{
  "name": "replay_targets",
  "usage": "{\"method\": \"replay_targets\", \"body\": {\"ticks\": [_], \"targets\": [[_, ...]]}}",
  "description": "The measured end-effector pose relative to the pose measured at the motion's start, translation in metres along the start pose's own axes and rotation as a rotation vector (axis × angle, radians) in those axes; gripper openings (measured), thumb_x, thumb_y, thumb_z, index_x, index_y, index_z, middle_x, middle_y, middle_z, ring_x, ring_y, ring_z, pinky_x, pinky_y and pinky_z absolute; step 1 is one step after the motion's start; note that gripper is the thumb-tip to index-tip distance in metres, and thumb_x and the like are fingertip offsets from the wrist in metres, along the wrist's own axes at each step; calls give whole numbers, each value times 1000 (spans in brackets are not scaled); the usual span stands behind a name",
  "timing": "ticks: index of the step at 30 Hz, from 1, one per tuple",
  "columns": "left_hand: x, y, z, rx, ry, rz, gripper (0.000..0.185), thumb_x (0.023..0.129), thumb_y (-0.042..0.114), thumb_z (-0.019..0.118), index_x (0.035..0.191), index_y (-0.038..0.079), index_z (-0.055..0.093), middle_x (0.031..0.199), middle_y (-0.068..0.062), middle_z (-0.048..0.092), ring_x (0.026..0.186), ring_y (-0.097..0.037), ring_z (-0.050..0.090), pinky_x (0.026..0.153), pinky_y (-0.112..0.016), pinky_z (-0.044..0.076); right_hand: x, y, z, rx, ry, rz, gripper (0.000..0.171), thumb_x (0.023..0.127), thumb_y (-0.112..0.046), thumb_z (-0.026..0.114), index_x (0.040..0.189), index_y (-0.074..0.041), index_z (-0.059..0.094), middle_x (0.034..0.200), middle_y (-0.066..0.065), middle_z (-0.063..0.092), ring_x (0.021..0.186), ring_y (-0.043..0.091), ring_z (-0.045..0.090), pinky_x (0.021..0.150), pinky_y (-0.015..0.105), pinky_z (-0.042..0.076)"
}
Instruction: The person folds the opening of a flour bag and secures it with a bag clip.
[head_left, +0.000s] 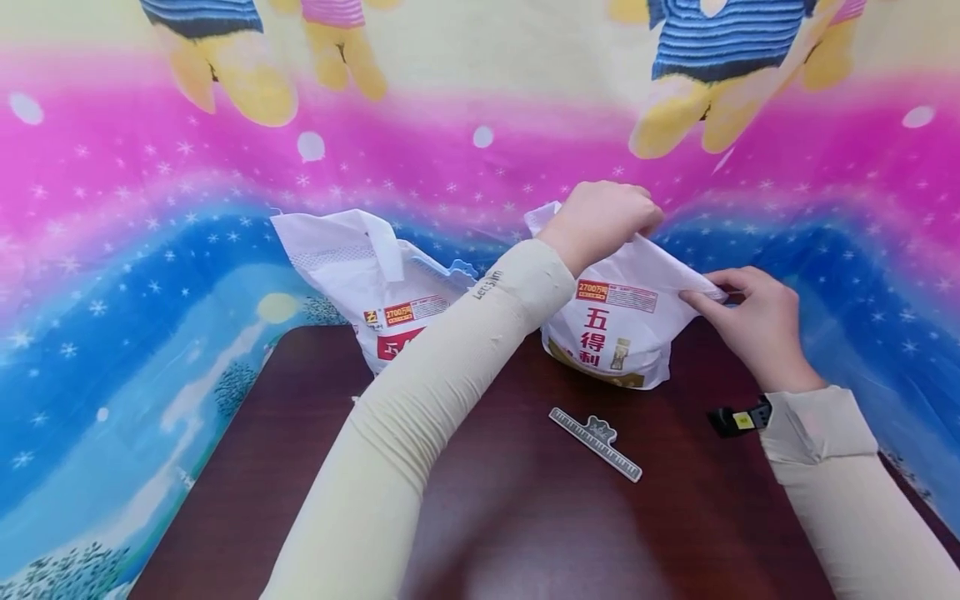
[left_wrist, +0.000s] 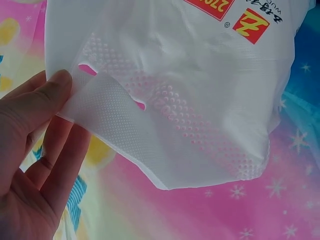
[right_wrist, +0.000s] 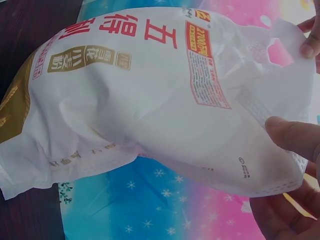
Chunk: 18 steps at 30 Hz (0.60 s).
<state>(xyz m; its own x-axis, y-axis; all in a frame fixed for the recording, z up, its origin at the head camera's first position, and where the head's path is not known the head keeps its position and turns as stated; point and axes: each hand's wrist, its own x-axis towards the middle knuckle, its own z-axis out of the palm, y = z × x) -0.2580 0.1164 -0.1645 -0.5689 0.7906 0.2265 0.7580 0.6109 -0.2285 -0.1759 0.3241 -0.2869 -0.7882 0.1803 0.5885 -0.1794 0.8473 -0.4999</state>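
A white flour bag with red lettering stands upright at the back of the table, its lower part full and its top slack. My left hand pinches the top edge between thumb and fingers, beside the cut-out handle holes seen in the left wrist view. At the bag's upper right corner, my right hand grips the plastic, thumb on the front face and fingers behind. In front of the bag lies a silver ruler-shaped sealing clip with a bear-shaped grip, untouched by either hand.
A second white flour bag stands to the left, partly hidden by my left sleeve, with a blue clip along its top edge. The dark wooden table meets a colourful printed cloth at the back and sides.
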Motion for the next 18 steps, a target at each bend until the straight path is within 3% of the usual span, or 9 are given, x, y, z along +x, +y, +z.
{"method": "replay_targets", "body": {"ticks": [3, 12, 18], "targets": [[-1, 1, 1, -3, -5, -1, 16, 103, 29, 55, 114, 29, 67, 110, 12, 64, 100, -3, 55, 86, -20, 43, -3, -1, 1, -5, 10, 19, 43, 88, -30, 81, 118, 0, 73, 111, 18, 67, 91, 11, 52, 67, 0, 32], [-1, 0, 3, -26, -29, -14, 18, 102, 33, 58, 118, 31, 67, 117, 13, 65, 106, -3, 56, 89, -18, 43, -11, -6, 6, 63, 92, 32, 42, 86, -24, 83, 121, -4, 74, 111, 13, 65, 95, -6, 46, 75, -3, 35], [-1, -1, 5, -24, -32, -23, 18, 103, 33, 58, 119, 32, 67, 118, 14, 65, 107, -3, 56, 90, -18, 43, -20, -11, 7, 129, 146, 87, 40, 86, -23, 83, 123, -9, 74, 103, -10, 58, 90, -10, 53, 75, -1, 41]]}}
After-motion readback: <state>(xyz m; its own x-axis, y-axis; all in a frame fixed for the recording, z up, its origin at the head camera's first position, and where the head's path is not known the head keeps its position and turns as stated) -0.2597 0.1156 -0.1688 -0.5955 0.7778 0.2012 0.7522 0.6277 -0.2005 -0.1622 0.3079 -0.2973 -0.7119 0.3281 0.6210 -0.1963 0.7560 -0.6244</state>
